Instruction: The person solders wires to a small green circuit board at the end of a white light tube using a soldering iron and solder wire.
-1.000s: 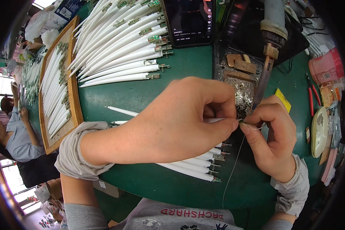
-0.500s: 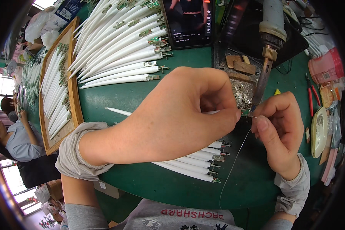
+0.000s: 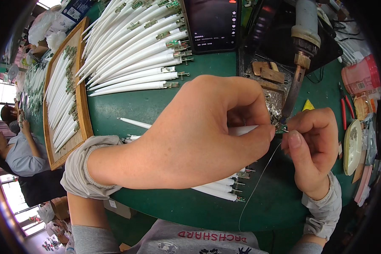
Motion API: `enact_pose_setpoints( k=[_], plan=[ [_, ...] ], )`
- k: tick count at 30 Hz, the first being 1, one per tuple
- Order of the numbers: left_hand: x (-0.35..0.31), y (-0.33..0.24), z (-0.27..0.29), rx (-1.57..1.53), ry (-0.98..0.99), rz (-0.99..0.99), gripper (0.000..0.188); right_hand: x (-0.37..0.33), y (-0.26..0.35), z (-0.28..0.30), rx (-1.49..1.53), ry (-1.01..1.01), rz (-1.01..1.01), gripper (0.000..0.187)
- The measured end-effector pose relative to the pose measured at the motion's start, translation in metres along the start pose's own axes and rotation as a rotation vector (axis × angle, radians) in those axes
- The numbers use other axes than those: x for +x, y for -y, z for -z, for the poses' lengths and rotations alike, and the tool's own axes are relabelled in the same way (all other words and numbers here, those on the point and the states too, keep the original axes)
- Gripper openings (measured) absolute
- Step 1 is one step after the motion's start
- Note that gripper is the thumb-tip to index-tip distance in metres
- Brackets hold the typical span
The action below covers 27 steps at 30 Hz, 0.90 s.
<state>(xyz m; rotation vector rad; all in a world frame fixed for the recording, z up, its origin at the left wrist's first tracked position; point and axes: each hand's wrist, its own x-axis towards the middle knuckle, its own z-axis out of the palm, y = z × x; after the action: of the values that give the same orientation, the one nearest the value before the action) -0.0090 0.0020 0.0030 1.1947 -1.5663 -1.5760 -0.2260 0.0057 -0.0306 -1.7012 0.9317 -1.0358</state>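
Observation:
My left hand (image 3: 207, 131) is closed on a white tapered stick (image 3: 243, 130), which looks like a plastic stylus body. Its thin tip points left, and a small green circuit board (image 3: 279, 128) sticks out of its wide end. Against that board rests the tip of a soldering iron (image 3: 293, 91) that comes down from above. Between thumb and fingers, my right hand (image 3: 311, 148) pinches thin solder wire (image 3: 258, 180) close to the iron's tip. The wire's loose length curves down toward me. More white sticks (image 3: 218, 188) lie partly hidden under my left hand.
Behind my left hand fans a pile of white sticks (image 3: 135, 51) with green boards. A wooden tray (image 3: 86, 114) of sticks stands left, a phone (image 3: 211, 27) at the back. Red-handled pliers (image 3: 343, 108) and a pale dish (image 3: 352, 146) lie right. Another person (image 3: 23, 148) sits far left.
My left hand has shifted slightly right with the stick, its white body now showing more between the fingers. The right hand sits slightly lower. The phone picture has darkened.

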Motion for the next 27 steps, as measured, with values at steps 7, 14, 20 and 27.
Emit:
enact_pose_setpoints(
  k=[7,14,20,27],
  plan=[
    [-0.003,-0.002,0.001,0.009,0.019,0.109,0.005,0.004,-0.007,0.006,-0.059,0.045,0.179,0.021],
    [-0.003,0.006,-0.002,0.133,0.0,-0.024,0.005,0.009,-0.006,0.001,-0.231,0.03,0.301,0.021],
    [-0.004,0.008,-0.007,0.287,-0.031,-0.088,0.006,0.009,-0.002,-0.003,-0.37,0.042,0.347,0.024],
    [-0.002,0.007,-0.002,0.191,0.077,-0.013,0.008,0.008,-0.001,-0.004,-0.469,0.07,0.451,0.024]
  ],
)
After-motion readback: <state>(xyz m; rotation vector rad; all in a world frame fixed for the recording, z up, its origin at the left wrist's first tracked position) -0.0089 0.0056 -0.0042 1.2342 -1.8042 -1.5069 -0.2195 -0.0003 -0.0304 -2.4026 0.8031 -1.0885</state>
